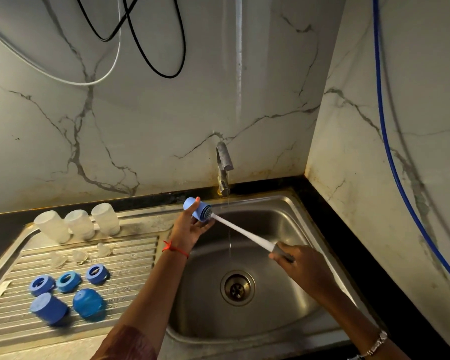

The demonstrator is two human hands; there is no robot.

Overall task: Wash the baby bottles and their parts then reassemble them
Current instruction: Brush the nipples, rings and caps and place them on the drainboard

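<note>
Water [229, 240] trickles from the tap [224, 165] at twelve o'clock. My left hand [190, 228] curls round a blue bottle cap [194, 207] over the sink [270, 216], at its ten o'clock rim. My right hand [295, 259] grips the bottle brush [242, 233], its bristles inside the cap.

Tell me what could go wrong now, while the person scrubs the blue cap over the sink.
1. The left hand holds the blue cap between thumb and fingers while the brush, held by the right hand, pushes into it; the cap could slip and fall into the sink.
2. The water from the tap falls beside the cap, not on it, so it may not get rinsed.
3. Brushing could flick dirty drops onto the clear bottles on the drainboard.
</note>
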